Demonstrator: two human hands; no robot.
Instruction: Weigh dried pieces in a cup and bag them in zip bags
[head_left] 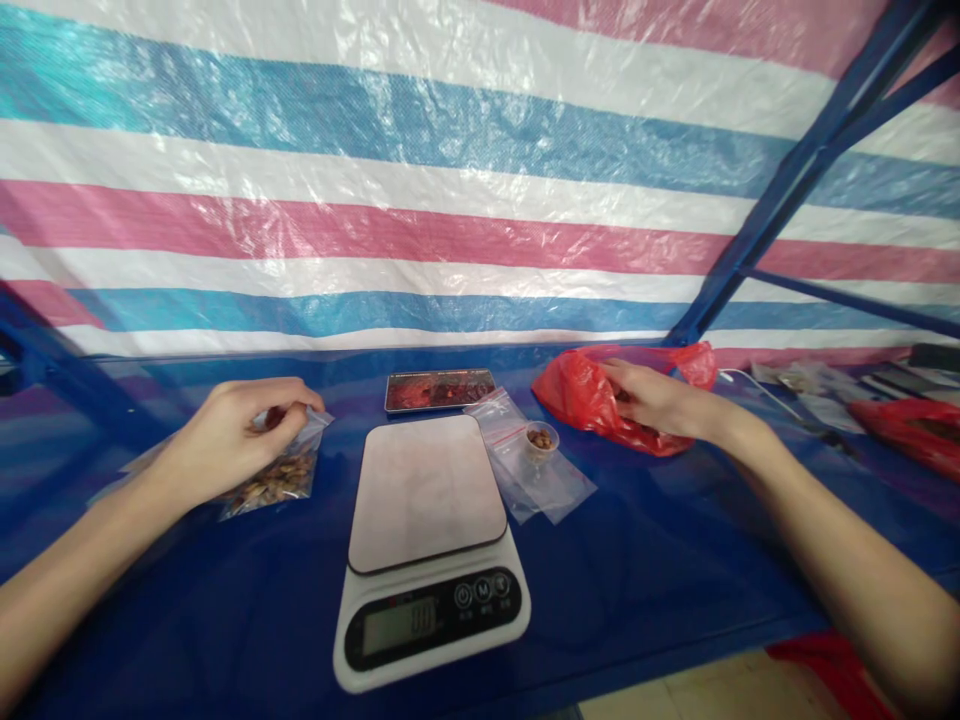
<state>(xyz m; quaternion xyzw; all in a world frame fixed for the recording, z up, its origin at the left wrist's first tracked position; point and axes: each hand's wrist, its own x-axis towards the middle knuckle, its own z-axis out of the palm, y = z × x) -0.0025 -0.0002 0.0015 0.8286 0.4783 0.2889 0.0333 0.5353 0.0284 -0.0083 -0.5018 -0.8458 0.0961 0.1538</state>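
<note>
the left hand [251,440] has thumb and fingers pinched on the upper part of one filled clear bag [279,478], left of the scale; the bag contains brown pieces. the fingers of the right hand [652,400] are inside one red bag [581,400], right of the scale; their grip cannot be told.

orientation: the red bag lies with its long axis left to right. the filled clear bag is partly covered by the left hand, and its visible bottom edge faces the person. the scale [427,500] runs front to back, display end toward the person.

count: one scale; one small cup [541,442] of brown pieces, upright on at least two overlapping clear bags [562,492]; one flat box [441,389] behind the scale, long axis left to right; one further red bag [911,425] at far right.

markings: one scale button reads "m". the display digits are blurred. the lettering on the flat box is too small to read.
</note>
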